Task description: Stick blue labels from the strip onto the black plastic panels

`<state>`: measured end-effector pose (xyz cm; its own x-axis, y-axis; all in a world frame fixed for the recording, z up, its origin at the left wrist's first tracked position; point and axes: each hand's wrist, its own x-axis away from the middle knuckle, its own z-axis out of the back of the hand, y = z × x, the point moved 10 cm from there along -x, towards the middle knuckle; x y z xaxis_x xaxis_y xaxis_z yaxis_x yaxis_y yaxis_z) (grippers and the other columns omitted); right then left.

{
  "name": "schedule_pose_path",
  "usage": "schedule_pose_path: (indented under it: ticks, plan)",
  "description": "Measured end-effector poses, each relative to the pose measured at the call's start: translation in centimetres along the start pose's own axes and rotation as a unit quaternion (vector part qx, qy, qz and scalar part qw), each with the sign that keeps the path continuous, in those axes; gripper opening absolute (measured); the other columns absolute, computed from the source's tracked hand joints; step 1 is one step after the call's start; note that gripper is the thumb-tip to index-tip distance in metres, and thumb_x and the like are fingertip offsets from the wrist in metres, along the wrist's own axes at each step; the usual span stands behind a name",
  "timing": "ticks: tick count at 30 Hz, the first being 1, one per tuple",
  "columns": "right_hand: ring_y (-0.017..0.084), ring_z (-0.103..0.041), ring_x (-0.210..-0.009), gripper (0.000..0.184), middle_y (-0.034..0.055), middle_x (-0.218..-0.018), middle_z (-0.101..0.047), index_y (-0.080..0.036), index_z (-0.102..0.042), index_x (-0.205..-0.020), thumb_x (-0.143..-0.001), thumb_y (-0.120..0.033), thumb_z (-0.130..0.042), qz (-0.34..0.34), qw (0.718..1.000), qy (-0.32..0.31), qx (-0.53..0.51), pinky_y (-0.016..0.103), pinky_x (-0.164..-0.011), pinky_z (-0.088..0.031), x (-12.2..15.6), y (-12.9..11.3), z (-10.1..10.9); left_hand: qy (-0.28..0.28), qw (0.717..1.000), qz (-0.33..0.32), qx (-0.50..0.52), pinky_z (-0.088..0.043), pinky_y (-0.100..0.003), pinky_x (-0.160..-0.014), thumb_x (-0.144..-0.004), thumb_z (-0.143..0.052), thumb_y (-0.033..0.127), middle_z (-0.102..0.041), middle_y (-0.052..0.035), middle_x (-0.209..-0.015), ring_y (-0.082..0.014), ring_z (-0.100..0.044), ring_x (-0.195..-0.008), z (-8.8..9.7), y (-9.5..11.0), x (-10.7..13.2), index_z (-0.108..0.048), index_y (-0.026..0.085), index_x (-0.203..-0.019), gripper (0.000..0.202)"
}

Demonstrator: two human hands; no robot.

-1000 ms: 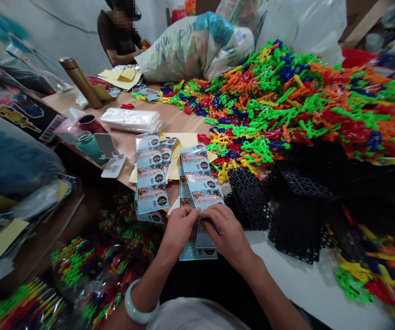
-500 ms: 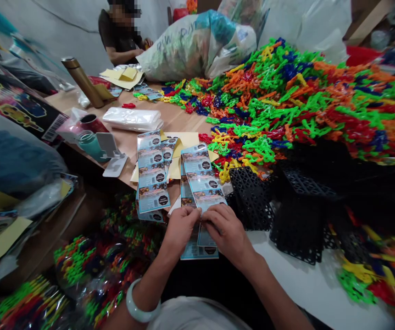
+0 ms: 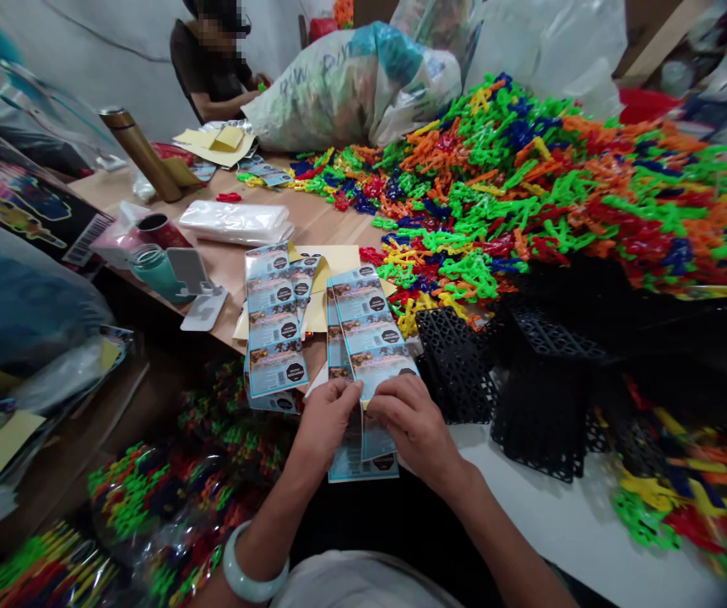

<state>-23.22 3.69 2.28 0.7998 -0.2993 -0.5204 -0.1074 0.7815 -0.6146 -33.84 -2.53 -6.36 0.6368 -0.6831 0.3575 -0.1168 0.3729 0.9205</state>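
Observation:
A strip of printed labels (image 3: 372, 329), light blue with black octagon marks, stretches away from my hands over the table edge. My left hand (image 3: 331, 422) pinches its left edge between thumb and fingers. Just beside it, my right hand (image 3: 417, 426) is closed on the same strip, with the lower label hanging beneath the fingers. A pale edge shows between the two hands; whether the strip is torn there I cannot tell. More label strips (image 3: 274, 325) lie folded to the left, over yellowish backing paper (image 3: 344, 256).
A large heap of colourful plastic pieces (image 3: 528, 186) covers the right back. Black perforated plastic sheets (image 3: 455, 363) lie right of my hands. Clear plastic bags (image 3: 236, 221), a phone stand (image 3: 202, 291) and a bronze flask (image 3: 141, 156) stand left. A person (image 3: 211, 67) sits behind a stuffed sack (image 3: 350, 93).
My hands have parted slightly, and a pale edge now shows on the strip between them. The whole view has shifted a little.

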Motion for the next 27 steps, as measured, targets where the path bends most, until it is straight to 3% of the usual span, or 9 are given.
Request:
schedule_pose_path:
  ticks: [3,7,11,15,19,21,24,27]
  plan:
    - [0.018,-0.055,-0.091,0.019,0.0034,-0.095,-0.064,-0.025,-0.063,-0.096,-0.091,-0.009,-0.054,-0.008,0.995,0.035,-0.090,0.037,-0.083,-0.046,0.3,-0.9,1.9,0.029,0.997,-0.024,-0.074,-0.033,-0.025,-0.057,-0.080,-0.050,0.054,-0.050,0.0023,-0.063,-0.0139,-0.044,-0.061,1.4,0.1,-0.7,-0.055,0.018,-0.068,0.038]
    - [0.020,-0.058,-0.098,0.013,0.0046,-0.100,-0.063,-0.025,-0.060,-0.092,-0.089,-0.013,-0.057,-0.119,0.963,0.113,-0.214,0.037,-0.085,-0.048,1.4,0.4,5.7,0.057,0.979,-0.050,-0.190,-0.033,-0.027,-0.062,-0.083,-0.047,0.047,-0.052,-0.0002,-0.066,-0.0173,-0.048,-0.068,2.9,0.2,-1.6,-0.053,0.019,-0.064,0.034]
    - [0.021,-0.061,-0.098,0.002,0.0055,-0.103,-0.065,-0.024,-0.057,-0.090,-0.092,-0.025,-0.057,-0.218,0.915,0.231,-0.247,0.037,-0.087,-0.047,2.1,4.0,10.7,0.052,0.954,-0.060,-0.290,-0.033,-0.030,-0.069,-0.087,-0.044,0.037,-0.056,-0.0043,-0.075,-0.0206,-0.052,-0.076,2.8,0.6,-1.7,-0.056,0.019,-0.067,0.029]
    - [0.016,-0.059,-0.081,0.018,0.0024,-0.087,-0.063,-0.022,-0.060,-0.090,-0.085,-0.038,-0.065,-0.309,0.896,0.249,-0.200,0.030,-0.076,-0.048,1.1,9.2,13.6,0.050,0.918,-0.056,-0.389,-0.035,-0.031,-0.071,-0.091,-0.040,0.031,-0.060,-0.0079,-0.083,-0.0235,-0.057,-0.084,2.2,1.5,-1.4,-0.058,0.019,-0.072,0.028]
    - [0.012,-0.052,-0.067,0.033,-0.0016,-0.076,-0.058,-0.019,-0.060,-0.083,-0.071,-0.046,-0.074,-0.362,0.870,0.261,-0.209,0.023,-0.060,-0.043,0.3,14.1,14.3,0.041,0.842,-0.041,-0.537,-0.040,-0.031,-0.075,-0.096,-0.035,0.029,-0.064,-0.0093,-0.094,-0.0244,-0.062,-0.093,1.7,2.2,-1.1,-0.061,0.018,-0.087,0.029]
    - [0.011,-0.051,-0.063,0.039,-0.0016,-0.072,-0.057,-0.018,-0.060,-0.080,-0.065,-0.050,-0.076,-0.387,0.864,0.241,-0.215,0.022,-0.055,-0.040,0.0,15.8,13.6,0.053,0.822,-0.037,-0.565,-0.043,-0.032,-0.076,-0.097,-0.036,0.032,-0.064,-0.0104,-0.097,-0.0254,-0.062,-0.095,1.9,2.6,-0.9,-0.061,0.016,-0.094,0.029]
    - [0.012,-0.051,-0.061,0.044,-0.0008,-0.069,-0.058,-0.017,-0.060,-0.077,-0.061,-0.055,-0.075,-0.409,0.866,0.202,-0.206,0.023,-0.053,-0.039,-0.7,17.2,12.3,0.105,0.806,-0.048,-0.580,-0.046,-0.034,-0.076,-0.097,-0.039,0.038,-0.062,-0.0133,-0.102,-0.0275,-0.063,-0.095,2.4,3.7,-0.4,-0.059,0.013,-0.108,0.034]
    - [0.014,-0.053,-0.062,0.043,0.0006,-0.068,-0.060,-0.017,-0.061,-0.075,-0.059,-0.055,-0.074,-0.409,0.872,0.191,-0.189,0.025,-0.055,-0.040,-1.3,17.9,11.9,0.157,0.817,-0.105,-0.545,-0.048,-0.036,-0.079,-0.097,-0.040,0.037,-0.060,-0.0144,-0.109,-0.0284,-0.062,-0.098,2.3,5.5,0.1,-0.056,0.012,-0.119,0.037]
